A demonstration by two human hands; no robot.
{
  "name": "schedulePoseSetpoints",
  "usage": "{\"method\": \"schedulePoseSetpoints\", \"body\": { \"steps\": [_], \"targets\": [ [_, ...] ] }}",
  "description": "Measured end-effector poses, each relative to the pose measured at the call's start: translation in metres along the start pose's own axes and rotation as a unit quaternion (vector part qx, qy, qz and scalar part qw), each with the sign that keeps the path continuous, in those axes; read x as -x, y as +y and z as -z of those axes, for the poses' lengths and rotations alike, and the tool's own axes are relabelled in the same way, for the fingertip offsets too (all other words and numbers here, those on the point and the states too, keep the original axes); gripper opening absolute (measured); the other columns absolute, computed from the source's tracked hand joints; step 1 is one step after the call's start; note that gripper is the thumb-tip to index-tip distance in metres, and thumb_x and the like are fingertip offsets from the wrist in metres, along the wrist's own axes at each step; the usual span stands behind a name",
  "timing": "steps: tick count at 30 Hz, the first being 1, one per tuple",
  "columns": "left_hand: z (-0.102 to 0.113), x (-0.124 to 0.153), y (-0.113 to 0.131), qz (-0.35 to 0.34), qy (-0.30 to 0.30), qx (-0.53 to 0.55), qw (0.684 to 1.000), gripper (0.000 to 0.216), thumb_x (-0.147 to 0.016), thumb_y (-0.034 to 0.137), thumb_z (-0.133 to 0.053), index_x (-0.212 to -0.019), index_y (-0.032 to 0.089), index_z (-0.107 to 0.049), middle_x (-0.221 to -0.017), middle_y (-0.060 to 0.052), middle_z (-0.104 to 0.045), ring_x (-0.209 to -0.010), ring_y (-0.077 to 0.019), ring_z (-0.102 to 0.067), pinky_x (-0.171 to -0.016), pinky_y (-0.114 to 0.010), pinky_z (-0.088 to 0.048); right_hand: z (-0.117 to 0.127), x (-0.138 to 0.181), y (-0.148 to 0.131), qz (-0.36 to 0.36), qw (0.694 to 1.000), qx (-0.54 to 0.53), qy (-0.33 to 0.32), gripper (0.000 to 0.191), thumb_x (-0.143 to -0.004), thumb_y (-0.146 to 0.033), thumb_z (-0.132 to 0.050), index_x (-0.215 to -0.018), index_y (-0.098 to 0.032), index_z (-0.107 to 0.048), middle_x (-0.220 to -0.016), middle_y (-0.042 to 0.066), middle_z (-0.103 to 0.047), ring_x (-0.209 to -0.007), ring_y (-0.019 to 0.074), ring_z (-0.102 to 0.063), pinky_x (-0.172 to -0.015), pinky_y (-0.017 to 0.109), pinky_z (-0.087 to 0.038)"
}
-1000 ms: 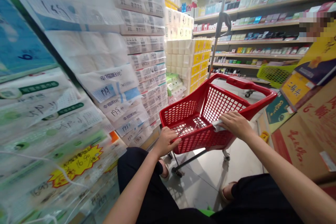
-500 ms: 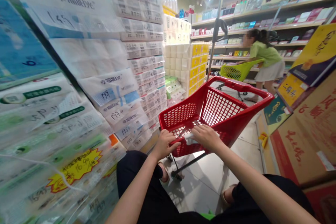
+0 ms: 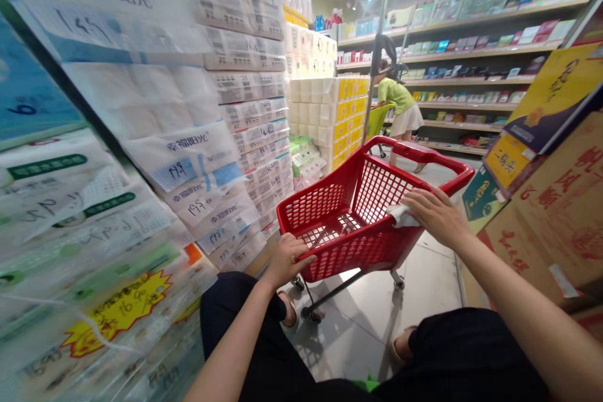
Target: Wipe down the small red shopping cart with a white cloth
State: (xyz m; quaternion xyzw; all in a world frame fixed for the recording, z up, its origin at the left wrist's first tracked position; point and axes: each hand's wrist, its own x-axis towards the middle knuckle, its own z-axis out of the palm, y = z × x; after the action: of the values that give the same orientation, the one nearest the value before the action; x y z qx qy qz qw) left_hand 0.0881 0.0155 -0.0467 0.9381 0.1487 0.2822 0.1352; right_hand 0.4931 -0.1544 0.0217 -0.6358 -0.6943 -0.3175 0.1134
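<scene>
Head view, sole camera. I note a red plastic mesh trolley basket (image 3: 339, 201) standing on its wheeled frame on the pale tiled floor (image 3: 424, 282), directly ahead of the person's knees.

Left hand (image 3: 287, 259): fingers curled over the basket's near left corner, grasping the rim.

Right hand (image 3: 436, 213): palm down, fingers laid out flat on a crumpled white cloth (image 3: 400, 217), pressing it against the right-hand rim. It is not clenched.

Change from half a second ago: the right hand and cloth were then on the near rim, just beside the left hand; both now sit further along the right rim, well apart from the left hand. The left hand's grip is unchanged. A person in a green top (image 3: 396, 97) with a green trolley (image 3: 377, 120) has crossed from the right of the aisle to behind the grey metal pole (image 3: 377, 44).

Clearances: plastic-wrapped white tissue packs (image 3: 188, 157) stack up close along the basket's left side. Brown cardboard cartons (image 3: 556, 213) stand near its right. Open floor shows between the basket and the cartons, and beyond the far rim.
</scene>
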Motion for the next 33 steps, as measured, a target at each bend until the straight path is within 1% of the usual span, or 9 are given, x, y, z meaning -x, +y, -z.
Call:
{"method": "schedulePoseSetpoints", "body": {
  "steps": [3,6,9,11,16,20,28,30,33],
  "targets": [
    [0.000,0.000,-0.002,-0.004,-0.008,-0.001,1.000,0.041,-0.098,0.043,-0.047,-0.065,0.019,-0.048,-0.068,0.000,-0.055,-0.070,-0.0151,-0.045,-0.081,-0.034,-0.034,0.009,0.013,0.031,-0.066,0.997,0.038,0.021,0.044,-0.100,-0.029,-0.037,-0.143,-0.027,-0.044,-0.146,0.005,-0.048,-0.139,0.0221,-0.036,-0.118,0.049,-0.014],
    [-0.001,0.000,-0.003,-0.004,-0.009,-0.008,1.000,0.041,-0.097,0.042,-0.049,-0.064,0.019,-0.047,-0.067,0.001,-0.054,-0.070,-0.0148,-0.045,-0.081,-0.033,-0.034,0.013,0.022,0.053,-0.158,0.984,0.061,0.060,0.047,-0.101,-0.029,-0.031,-0.147,-0.023,-0.040,-0.149,0.008,-0.045,-0.141,0.0232,-0.033,-0.118,0.049,-0.012],
    [0.000,-0.001,-0.003,-0.002,-0.013,-0.015,1.000,0.042,-0.097,0.042,-0.048,-0.063,0.019,-0.047,-0.066,0.001,-0.054,-0.070,-0.0151,-0.045,-0.080,-0.034,-0.034,0.011,0.025,0.061,-0.219,0.971,0.055,0.073,0.049,-0.100,-0.028,-0.028,-0.147,-0.022,-0.040,-0.150,0.010,-0.043,-0.139,0.0232,-0.035,-0.116,0.046,-0.017],
    [0.000,-0.001,-0.004,-0.001,-0.015,-0.018,1.000,0.042,-0.098,0.043,-0.047,-0.063,0.019,-0.048,-0.067,0.000,-0.055,-0.071,-0.0156,-0.046,-0.080,-0.035,-0.034,0.009,0.024,0.053,-0.233,0.968,0.047,0.075,0.048,-0.100,-0.029,-0.028,-0.146,-0.021,-0.042,-0.150,0.010,-0.043,-0.139,0.0234,-0.035,-0.115,0.044,-0.022],
    [0.000,0.000,-0.002,0.003,-0.008,-0.023,1.000,0.043,-0.098,0.044,-0.047,-0.063,0.019,-0.048,-0.067,-0.001,-0.056,-0.071,-0.0162,-0.047,-0.080,-0.035,-0.034,0.002,0.013,-0.010,-0.185,0.978,0.040,0.084,0.051,-0.098,-0.032,-0.037,-0.148,-0.019,-0.037,-0.149,0.013,-0.041,-0.140,0.0298,-0.031,-0.114,0.050,-0.026],
    [-0.001,0.001,0.000,0.000,-0.011,-0.024,1.000,0.040,-0.098,0.042,-0.047,-0.065,0.019,-0.050,-0.068,0.000,-0.057,-0.072,-0.0160,-0.047,-0.081,-0.035,-0.033,-0.007,0.003,-0.079,-0.114,0.992,-0.006,0.049,0.054,-0.096,-0.030,-0.043,-0.149,-0.021,-0.035,-0.141,0.013,-0.048,-0.134,0.0303,-0.036,-0.114,0.051,-0.027],
    [-0.003,0.001,0.001,0.007,-0.009,-0.032,0.999,0.035,-0.096,0.039,-0.050,-0.067,0.019,-0.052,-0.069,0.000,-0.057,-0.072,-0.0165,-0.046,-0.081,-0.035,-0.034,-0.017,-0.022,-0.218,-0.056,0.988,-0.135,0.046,0.056,-0.095,-0.032,-0.048,-0.149,-0.026,-0.034,-0.135,0.011,-0.052,-0.128,0.0290,-0.040,-0.109,0.047,-0.031],
    [-0.004,0.002,0.000,0.010,-0.010,-0.035,0.999,0.032,-0.095,0.035,-0.050,-0.067,0.019,-0.053,-0.070,0.000,-0.057,-0.074,-0.0171,-0.047,-0.082,-0.035,-0.034,-0.014,-0.030,-0.238,-0.027,0.988,-0.149,0.036,0.053,-0.095,-0.036,-0.048,-0.146,-0.026,-0.038,-0.132,0.009,-0.053,-0.126,0.0280,-0.041,-0.109,0.045,-0.030],
    [-0.005,0.005,0.000,0.009,-0.016,-0.035,0.999,0.030,-0.095,0.032,-0.049,-0.068,0.019,-0.054,-0.071,-0.001,-0.057,-0.075,-0.0173,-0.047,-0.083,-0.036,-0.034,-0.012,-0.040,-0.244,0.014,0.987,-0.159,0.024,0.040,-0.095,-0.036,-0.050,-0.135,-0.028,-0.051,-0.122,0.008,-0.059,-0.117,0.0256,-0.046,-0.104,0.042,-0.032]
  ]
}}
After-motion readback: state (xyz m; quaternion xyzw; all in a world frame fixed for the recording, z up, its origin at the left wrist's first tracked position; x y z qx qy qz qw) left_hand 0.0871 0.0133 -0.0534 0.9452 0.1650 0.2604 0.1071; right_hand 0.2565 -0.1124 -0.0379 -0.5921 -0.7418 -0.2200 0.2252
